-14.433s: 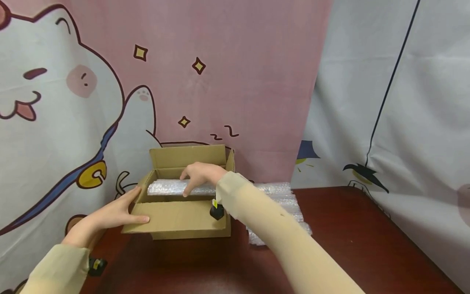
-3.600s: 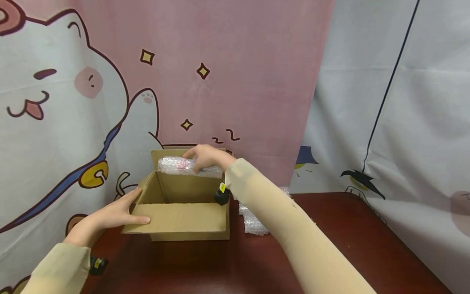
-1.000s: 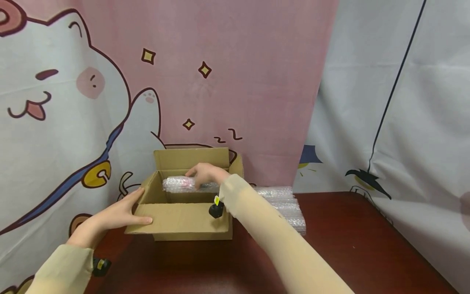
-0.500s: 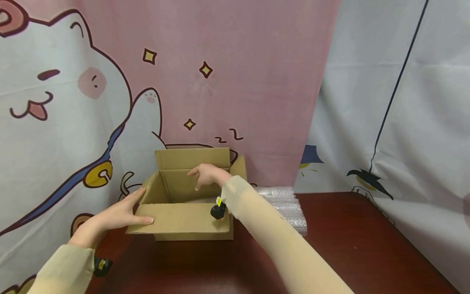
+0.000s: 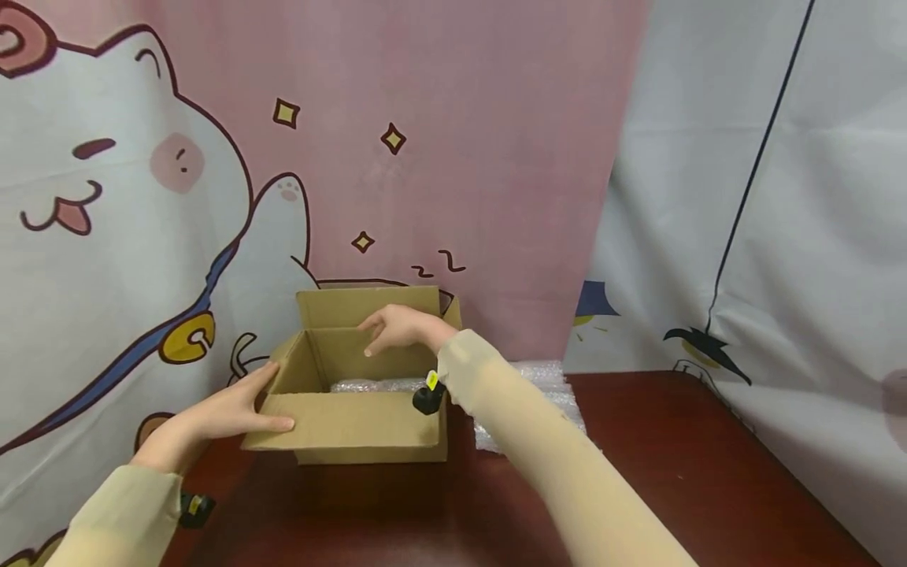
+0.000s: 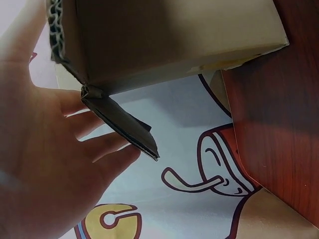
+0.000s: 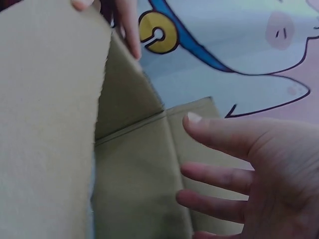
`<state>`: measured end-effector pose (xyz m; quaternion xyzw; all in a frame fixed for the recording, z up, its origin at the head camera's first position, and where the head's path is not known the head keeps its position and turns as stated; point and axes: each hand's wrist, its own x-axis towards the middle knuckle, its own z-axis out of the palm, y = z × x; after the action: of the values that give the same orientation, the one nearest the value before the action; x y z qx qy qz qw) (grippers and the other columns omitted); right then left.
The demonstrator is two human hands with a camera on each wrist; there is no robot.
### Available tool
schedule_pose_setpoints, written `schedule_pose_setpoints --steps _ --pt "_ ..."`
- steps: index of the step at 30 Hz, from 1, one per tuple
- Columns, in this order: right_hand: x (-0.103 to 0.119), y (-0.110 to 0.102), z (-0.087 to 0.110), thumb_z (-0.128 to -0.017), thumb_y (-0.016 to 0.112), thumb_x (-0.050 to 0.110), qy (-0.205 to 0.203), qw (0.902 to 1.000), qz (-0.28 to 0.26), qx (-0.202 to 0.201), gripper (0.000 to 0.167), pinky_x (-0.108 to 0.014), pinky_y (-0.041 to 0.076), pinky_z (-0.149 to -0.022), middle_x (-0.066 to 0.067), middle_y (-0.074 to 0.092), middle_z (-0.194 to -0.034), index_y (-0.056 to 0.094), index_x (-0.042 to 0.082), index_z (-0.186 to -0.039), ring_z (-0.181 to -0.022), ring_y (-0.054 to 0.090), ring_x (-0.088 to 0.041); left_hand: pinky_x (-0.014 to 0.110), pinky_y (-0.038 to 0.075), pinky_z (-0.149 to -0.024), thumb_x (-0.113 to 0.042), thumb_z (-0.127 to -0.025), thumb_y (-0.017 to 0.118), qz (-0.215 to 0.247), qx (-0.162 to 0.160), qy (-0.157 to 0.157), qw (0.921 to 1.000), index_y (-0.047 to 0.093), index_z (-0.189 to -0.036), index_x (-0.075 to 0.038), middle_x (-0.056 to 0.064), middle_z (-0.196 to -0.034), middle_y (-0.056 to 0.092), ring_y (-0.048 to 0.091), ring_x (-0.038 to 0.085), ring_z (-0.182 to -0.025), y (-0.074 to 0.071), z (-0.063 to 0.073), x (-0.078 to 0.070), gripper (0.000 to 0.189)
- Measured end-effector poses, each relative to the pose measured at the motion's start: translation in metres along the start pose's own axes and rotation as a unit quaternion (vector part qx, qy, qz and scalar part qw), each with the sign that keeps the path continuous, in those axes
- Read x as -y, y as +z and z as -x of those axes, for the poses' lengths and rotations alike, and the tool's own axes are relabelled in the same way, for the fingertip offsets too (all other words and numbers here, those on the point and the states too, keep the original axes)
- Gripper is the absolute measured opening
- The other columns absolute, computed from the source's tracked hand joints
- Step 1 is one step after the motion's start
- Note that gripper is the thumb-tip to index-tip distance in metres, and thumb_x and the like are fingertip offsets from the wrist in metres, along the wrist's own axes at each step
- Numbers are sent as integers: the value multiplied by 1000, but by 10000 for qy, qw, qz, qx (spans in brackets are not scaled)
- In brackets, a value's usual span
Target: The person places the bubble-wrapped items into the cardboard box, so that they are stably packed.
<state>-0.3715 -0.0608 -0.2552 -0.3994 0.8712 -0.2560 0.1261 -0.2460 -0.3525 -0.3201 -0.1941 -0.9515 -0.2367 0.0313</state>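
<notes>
An open cardboard box (image 5: 354,425) stands on the table with its flaps spread. My left hand (image 5: 220,411) holds its left front corner, thumb on the front flap and fingers along the outside of the left flap (image 6: 122,124). Inside, low behind the front flap, lies a bubble-wrapped roll (image 5: 372,386), partly hidden. Over the box opening hovers my right hand (image 5: 402,327), fingers loosely spread with nothing in them; the right wrist view shows its bare thumb and fingers near the back flap (image 7: 199,112).
To the right of the box several bubble-wrapped rolls (image 5: 546,378) lie side by side on the dark red table (image 5: 638,449), partly behind my right forearm. A printed curtain (image 5: 496,157) hangs close behind the box.
A second ago my right hand held the bubble-wrapped roll at the box opening. It has let go, the roll now lies down inside, and the hand has risen slightly. My left hand stays put.
</notes>
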Motion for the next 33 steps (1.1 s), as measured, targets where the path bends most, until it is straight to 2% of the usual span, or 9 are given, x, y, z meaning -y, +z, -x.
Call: schedule_pose_setpoints --steps 4,8,18,24,29,33 --pt "5 -9 9 -90 71 25 -192 9998 36 6 53 -32 46 -95 -10 63 -126 55 10 -139 -113 60 -19 69 29 -97 -36 -77 81 9 22 -59 10000 16 -147 15 41 -146 20 25 58 -130 1 4 2 109" --pt "8 -19 25 -91 69 27 -359 9992 26 -150 50 -31 48 -91 -8 66 -121 57 14 -137 -109 62 -16 69 29 -96 -36 -77 80 -1 22 -79 10000 16 -147 16 41 -146 20 25 58 -130 2 4 3 108" --pt "14 -44 85 -91 69 29 -774 9952 7 -599 47 -29 48 -89 2 70 -112 58 18 -135 -104 63 -11 69 29 -97 -36 -78 80 12 48 -70 10000 14 -146 17 42 -147 18 24 59 -131 0 1 3 109" --pt "7 -46 120 -91 69 24 -1086 9897 -653 -661 46 -32 50 -88 1 69 -113 58 15 -135 -102 65 -10 68 30 -97 -34 -78 80 77 60 5 10000 14 -147 17 41 -147 19 25 58 -130 -1 -1 0 108" --pt "-4 -40 142 -92 67 20 -1293 9833 -1212 -409 43 -36 51 -88 -1 68 -115 59 12 -134 -105 64 -15 69 28 -97 -35 -78 80 89 85 22 9999 14 -147 17 42 -147 18 24 58 -131 -1 -1 -2 108" --pt "-15 -32 156 -93 66 19 -1336 9802 -1445 -216 41 -36 52 -86 -4 68 -113 60 12 -132 -103 65 -18 69 29 -97 -35 -78 80 31 67 9 10000 15 -147 17 42 -146 19 24 58 -130 0 -1 0 108"
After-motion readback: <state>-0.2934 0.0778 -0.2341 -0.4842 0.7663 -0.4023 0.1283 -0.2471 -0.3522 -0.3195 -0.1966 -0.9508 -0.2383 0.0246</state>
